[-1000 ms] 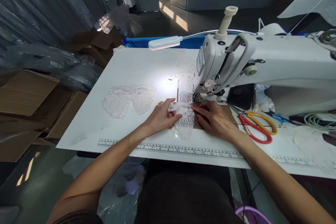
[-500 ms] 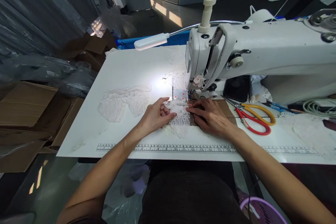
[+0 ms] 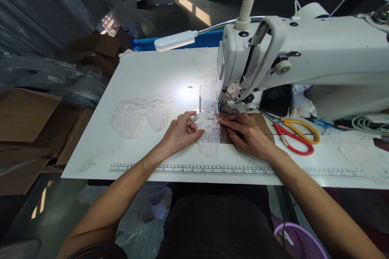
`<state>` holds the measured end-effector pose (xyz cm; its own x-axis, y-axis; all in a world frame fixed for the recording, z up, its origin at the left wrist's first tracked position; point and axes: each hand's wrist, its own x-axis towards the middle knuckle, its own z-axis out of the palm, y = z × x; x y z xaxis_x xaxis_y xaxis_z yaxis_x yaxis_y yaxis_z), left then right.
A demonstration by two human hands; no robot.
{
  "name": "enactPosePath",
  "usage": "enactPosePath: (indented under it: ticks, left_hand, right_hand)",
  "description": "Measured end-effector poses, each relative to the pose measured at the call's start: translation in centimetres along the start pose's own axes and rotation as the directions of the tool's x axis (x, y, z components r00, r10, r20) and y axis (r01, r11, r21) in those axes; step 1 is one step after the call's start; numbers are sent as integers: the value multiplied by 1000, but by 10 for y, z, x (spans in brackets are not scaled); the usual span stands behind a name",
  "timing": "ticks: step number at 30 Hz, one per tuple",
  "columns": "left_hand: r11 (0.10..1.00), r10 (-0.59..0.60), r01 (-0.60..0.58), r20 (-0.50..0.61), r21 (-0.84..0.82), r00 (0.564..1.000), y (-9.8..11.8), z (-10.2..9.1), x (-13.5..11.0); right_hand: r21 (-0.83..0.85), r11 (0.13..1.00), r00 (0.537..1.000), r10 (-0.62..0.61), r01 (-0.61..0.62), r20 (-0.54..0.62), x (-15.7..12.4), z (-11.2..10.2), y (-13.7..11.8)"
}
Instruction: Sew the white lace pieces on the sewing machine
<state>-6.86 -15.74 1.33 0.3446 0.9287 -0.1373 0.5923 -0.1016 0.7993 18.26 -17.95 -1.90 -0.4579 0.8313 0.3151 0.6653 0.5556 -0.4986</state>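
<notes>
A piece of white lace (image 3: 208,129) with a scalloped band lies flat in front of the sewing machine's (image 3: 234,60) needle area. My left hand (image 3: 184,129) is closed at the lace's left edge, thumb and index finger on it and the other fingers curled. My right hand (image 3: 247,133) lies on a brown plate (image 3: 263,123), its fingers stretched out and the fingertips at the lace's right edge. Just beyond the lace, a metal needle plate (image 3: 209,107) shows red marks. More lace (image 3: 208,87) lies behind the needle area.
Another lace piece (image 3: 141,115) rests on the white table (image 3: 91,141) at left. Red-and-yellow scissors (image 3: 296,133) lie right of my right hand, near a black phone-like object (image 3: 276,100). A lamp (image 3: 176,40) hangs above. A printed ruler (image 3: 194,170) runs along the front edge.
The view has shifted slightly. My right fingertips have moved a little along the lace's right edge, and the thumb has drawn back from it. My left hand stays at the left edge.
</notes>
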Motion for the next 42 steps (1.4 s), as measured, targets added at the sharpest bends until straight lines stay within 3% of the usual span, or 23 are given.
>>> enactPosePath:
  ticks: [4, 13, 21, 38, 42]
  left_hand:
    - [1000, -12, 12, 6, -7, 1000, 1, -1, -1]
    - [1000, -8, 8, -7, 6, 1000, 3, -1, -2]
    - [994, 55, -49, -56, 99, 997, 2, 0, -4]
    - [992, 106, -97, -127, 79, 986, -2, 5, -4]
    - [969, 184, -150, -163, 197, 969, -7, 2, -3]
  right_hand:
    - [18, 1000, 1000, -21, 20, 7, -2, -4, -1]
    - [-116, 991, 994, -63, 73, 91, -6, -1, 2]
    - [-140, 989, 994, -41, 54, 97, -6, -1, -1]
    - [-143, 987, 993, -57, 72, 103, -6, -1, -2]
    - [-148, 987, 995, -58, 70, 78, -5, -1, -5]
